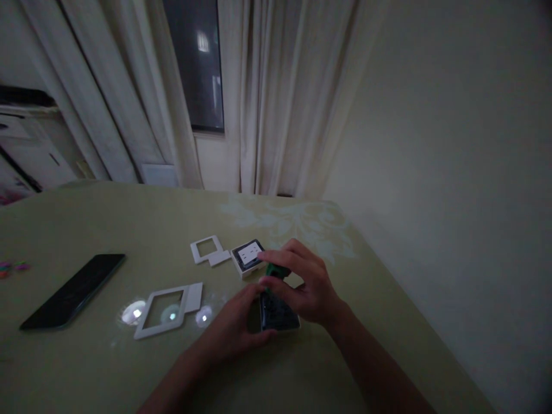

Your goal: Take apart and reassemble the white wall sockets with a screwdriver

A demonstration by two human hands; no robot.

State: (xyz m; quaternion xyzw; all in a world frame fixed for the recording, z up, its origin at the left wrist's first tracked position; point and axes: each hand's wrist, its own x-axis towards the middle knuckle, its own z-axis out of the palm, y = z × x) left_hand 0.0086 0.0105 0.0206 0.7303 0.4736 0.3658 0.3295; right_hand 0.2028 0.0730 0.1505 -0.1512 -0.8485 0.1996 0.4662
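Note:
My right hand (pixel 308 282) pinches a green screwdriver (pixel 276 270) between thumb and fingers; only its short handle shows and the tip is hidden. Beneath it, near the middle of the table, lies a dark-faced wall socket (pixel 278 313) with a pale rim. My left hand (pixel 237 322) grips this socket by its left side, fingers at the far corner and thumb along the near edge. Just beyond, a second wall socket (pixel 249 256) with a white slotted centre and dark surround lies face up. The index finger of my right hand extends over its right edge.
Two white cover frames, a nearer one (pixel 149 313) and a farther one (pixel 196 253), lie to the left, each beside a small white plate. A dark phone-like slab (pixel 73 293) rests farther left. Small colourful bits (pixel 19 266) sit at the left edge. A wall (pixel 452 201) borders the table's right side.

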